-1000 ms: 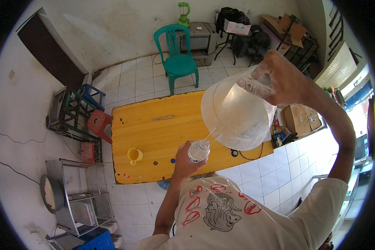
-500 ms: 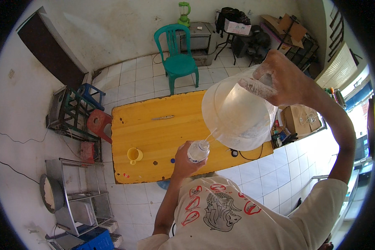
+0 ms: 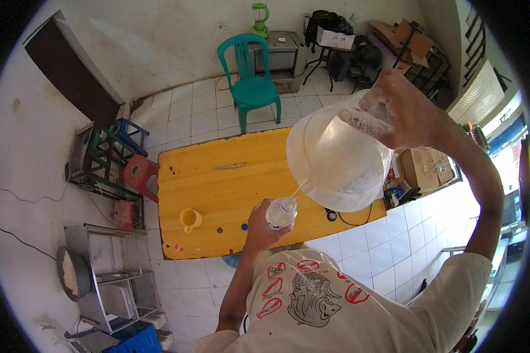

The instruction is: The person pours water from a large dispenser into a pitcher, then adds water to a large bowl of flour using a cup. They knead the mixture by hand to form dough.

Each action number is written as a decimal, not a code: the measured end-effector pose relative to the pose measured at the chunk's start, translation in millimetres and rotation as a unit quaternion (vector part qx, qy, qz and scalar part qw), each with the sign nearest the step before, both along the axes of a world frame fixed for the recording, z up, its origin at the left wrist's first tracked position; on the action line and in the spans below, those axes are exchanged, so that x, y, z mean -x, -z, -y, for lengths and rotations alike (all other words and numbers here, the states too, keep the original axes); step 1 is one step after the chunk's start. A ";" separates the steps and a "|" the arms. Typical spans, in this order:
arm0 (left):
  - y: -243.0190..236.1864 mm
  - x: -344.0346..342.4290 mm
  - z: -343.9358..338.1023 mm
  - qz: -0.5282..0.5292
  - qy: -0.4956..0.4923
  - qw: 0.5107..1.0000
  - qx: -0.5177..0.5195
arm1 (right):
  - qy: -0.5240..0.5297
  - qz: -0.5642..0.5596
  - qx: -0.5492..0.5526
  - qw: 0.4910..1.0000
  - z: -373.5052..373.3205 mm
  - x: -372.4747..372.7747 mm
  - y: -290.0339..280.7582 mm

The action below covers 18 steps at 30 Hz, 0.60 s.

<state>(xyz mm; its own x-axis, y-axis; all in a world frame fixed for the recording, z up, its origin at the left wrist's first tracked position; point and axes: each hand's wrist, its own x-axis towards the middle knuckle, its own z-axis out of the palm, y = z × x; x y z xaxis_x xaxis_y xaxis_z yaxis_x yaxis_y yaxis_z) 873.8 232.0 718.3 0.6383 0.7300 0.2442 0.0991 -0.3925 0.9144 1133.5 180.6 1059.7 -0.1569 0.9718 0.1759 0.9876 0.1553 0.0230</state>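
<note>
Right now I have a clear plastic bottle [image 3: 280,216] at the near edge of the yellow table [image 3: 241,191], its open neck tipped slightly toward a translucent plastic jug [image 3: 331,167]. From my remote seat I see the left hand [image 3: 261,230] wrapped around the bottle; it hides the base, so I can't tell whether that touches the tabletop. The right hand [image 3: 397,115], dusted with pale powder, grips the jug's upper side and holds it tilted above the table, with a thin stream [image 3: 300,190] running between its rim and the bottle's mouth. Just left of the left hand I make out a small blue cap [image 3: 245,227], and farther left a yellow mug [image 3: 190,220]. Beyond the table stands a green plastic chair [image 3: 253,91], with a green blender [image 3: 259,22] behind it.
</note>
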 end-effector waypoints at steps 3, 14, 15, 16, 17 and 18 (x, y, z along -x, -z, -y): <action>0.4 -0.3 0.1 0.001 0.001 1.000 0.004 | -0.006 0.001 -0.014 1.000 0.4 1.0 0.2; -0.7 -0.5 0.4 0.004 0.014 1.000 0.008 | 0.023 -0.006 -0.010 1.000 3.3 0.6 -1.7; -0.4 -0.7 0.4 0.002 0.010 1.000 0.005 | 0.020 -0.003 -0.008 1.000 2.5 -0.1 -1.8; -0.2 -0.9 0.5 0.003 0.013 1.000 0.009 | 0.035 0.000 0.007 0.999 1.5 -1.1 -2.1; 0.0 -1.1 0.6 -0.001 0.012 1.000 0.010 | 0.033 -0.009 0.024 0.999 0.5 -2.1 -2.1; 0.0 -1.4 0.6 -0.016 0.004 1.000 0.009 | 0.049 -0.017 0.053 0.997 -0.9 -3.7 -2.7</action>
<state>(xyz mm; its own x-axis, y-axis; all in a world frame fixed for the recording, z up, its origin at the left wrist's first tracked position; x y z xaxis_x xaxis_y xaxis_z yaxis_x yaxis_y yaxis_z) 875.1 231.3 718.2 0.6518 0.7286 0.2104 0.1255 -0.3772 0.9176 1137.3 181.4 1062.4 -0.0571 0.9956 0.0740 0.9980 0.0588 -0.0217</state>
